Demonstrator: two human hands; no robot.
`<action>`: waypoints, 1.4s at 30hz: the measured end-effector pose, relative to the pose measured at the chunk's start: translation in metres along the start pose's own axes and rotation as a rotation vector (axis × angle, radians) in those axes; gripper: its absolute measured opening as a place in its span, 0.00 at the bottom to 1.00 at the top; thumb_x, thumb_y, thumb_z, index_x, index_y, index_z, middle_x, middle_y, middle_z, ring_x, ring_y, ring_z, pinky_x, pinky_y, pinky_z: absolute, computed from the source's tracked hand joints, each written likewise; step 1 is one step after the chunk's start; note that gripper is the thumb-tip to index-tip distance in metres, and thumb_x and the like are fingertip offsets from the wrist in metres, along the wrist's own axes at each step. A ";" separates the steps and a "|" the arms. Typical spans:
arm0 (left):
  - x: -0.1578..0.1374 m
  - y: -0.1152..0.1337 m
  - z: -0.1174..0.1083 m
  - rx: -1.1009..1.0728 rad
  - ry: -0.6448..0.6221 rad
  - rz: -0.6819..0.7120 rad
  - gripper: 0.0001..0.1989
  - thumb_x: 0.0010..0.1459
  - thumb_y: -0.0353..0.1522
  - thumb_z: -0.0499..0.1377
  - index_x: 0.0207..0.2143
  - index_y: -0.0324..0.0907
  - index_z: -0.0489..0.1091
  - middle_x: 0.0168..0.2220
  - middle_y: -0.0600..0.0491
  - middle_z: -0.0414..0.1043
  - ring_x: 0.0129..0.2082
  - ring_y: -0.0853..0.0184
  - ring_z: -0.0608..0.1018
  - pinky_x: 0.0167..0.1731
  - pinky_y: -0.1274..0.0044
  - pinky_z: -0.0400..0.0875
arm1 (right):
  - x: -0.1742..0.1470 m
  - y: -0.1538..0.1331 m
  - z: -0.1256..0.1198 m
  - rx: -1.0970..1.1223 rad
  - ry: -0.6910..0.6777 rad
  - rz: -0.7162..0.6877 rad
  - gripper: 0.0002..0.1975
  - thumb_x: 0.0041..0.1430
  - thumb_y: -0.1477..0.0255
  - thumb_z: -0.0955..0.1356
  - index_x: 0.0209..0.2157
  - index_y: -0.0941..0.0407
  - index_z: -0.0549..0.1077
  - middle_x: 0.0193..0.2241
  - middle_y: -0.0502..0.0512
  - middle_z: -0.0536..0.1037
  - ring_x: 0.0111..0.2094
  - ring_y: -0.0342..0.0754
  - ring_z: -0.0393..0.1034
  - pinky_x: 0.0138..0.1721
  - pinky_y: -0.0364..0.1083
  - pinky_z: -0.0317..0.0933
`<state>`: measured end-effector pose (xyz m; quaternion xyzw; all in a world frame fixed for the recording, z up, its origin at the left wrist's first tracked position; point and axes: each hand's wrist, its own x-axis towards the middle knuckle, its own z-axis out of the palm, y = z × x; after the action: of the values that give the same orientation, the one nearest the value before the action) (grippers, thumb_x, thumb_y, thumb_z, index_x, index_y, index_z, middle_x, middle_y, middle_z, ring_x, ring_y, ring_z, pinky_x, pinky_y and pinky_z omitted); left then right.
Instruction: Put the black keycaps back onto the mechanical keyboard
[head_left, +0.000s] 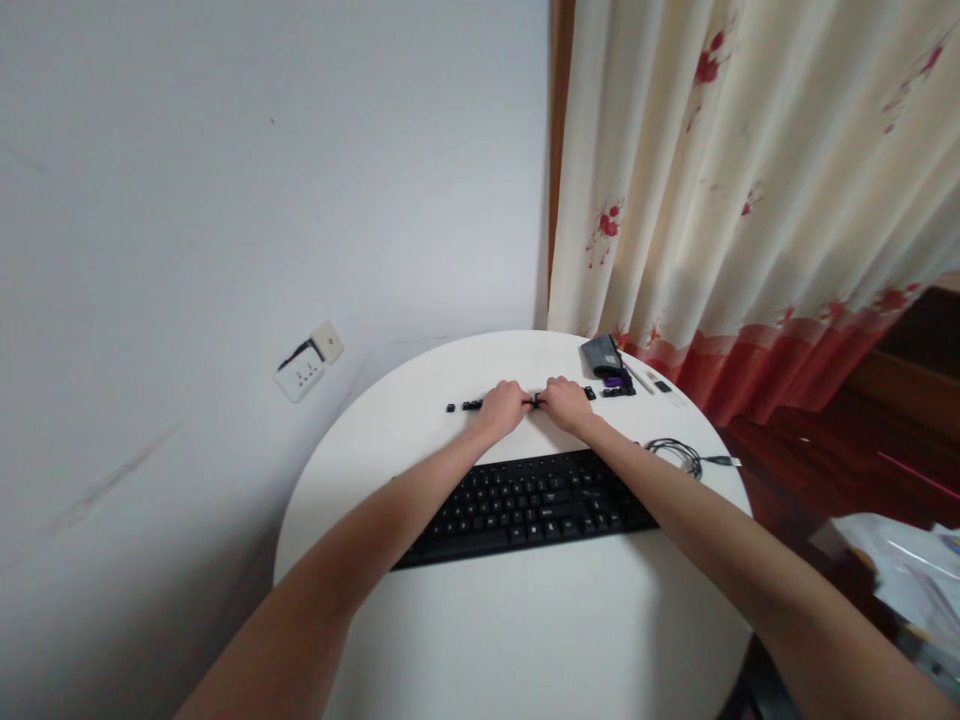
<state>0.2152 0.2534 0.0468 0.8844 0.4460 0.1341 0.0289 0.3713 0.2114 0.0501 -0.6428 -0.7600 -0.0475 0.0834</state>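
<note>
Both my hands are over a line of small black keycaps (471,405) on the white round table, beyond the keyboard. My left hand (504,410) has its fingers curled closed on the keycaps in the line. Facing it, my right hand (566,404) is closed the same way, a small gap apart, with black keycaps (535,401) showing between the two. The fingers hide most of what they grip. A lone keycap (451,408) lies at the left end and another (589,393) to the right. Below my hands lies the black keyboard (525,500), partly covered by my forearms.
A grey pouch (601,356) stands at the table's back right, beside more black keycaps (619,391) and a purple item (615,381). A coiled black cable (679,455) lies near the right edge. The wall holds a socket (300,374); a curtain (675,200) hangs behind.
</note>
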 end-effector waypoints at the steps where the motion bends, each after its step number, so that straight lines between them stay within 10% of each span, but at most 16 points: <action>1: 0.000 0.000 0.001 0.004 0.000 0.000 0.10 0.60 0.34 0.59 0.38 0.44 0.80 0.38 0.45 0.77 0.46 0.57 0.76 0.47 0.70 0.68 | 0.000 0.000 0.000 -0.002 -0.001 -0.009 0.14 0.65 0.70 0.63 0.41 0.59 0.79 0.45 0.66 0.75 0.50 0.57 0.66 0.48 0.49 0.58; 17: -0.021 0.001 -0.010 -0.124 -0.031 0.009 0.07 0.53 0.29 0.63 0.32 0.44 0.81 0.33 0.50 0.81 0.38 0.61 0.79 0.43 0.74 0.70 | -0.017 -0.010 -0.001 0.185 -0.068 -0.131 0.06 0.56 0.72 0.70 0.34 0.56 0.80 0.35 0.58 0.81 0.40 0.52 0.74 0.40 0.44 0.60; 31: -0.124 0.001 -0.052 -0.562 -0.095 -0.088 0.07 0.50 0.34 0.65 0.31 0.41 0.80 0.23 0.56 0.74 0.23 0.70 0.68 0.24 0.78 0.59 | -0.072 -0.032 -0.016 0.770 -0.080 -0.285 0.06 0.54 0.73 0.70 0.31 0.58 0.81 0.26 0.52 0.81 0.27 0.44 0.72 0.31 0.41 0.60; 42: -0.132 0.006 -0.042 -0.425 -0.093 -0.020 0.05 0.54 0.32 0.64 0.33 0.45 0.81 0.32 0.55 0.80 0.30 0.67 0.76 0.35 0.76 0.67 | -0.081 -0.038 -0.009 0.750 -0.136 -0.292 0.05 0.56 0.73 0.70 0.30 0.57 0.81 0.25 0.51 0.80 0.26 0.43 0.70 0.30 0.41 0.58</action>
<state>0.1340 0.1413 0.0606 0.8591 0.4148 0.1838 0.2370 0.3473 0.1245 0.0451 -0.4547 -0.8117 0.2642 0.2541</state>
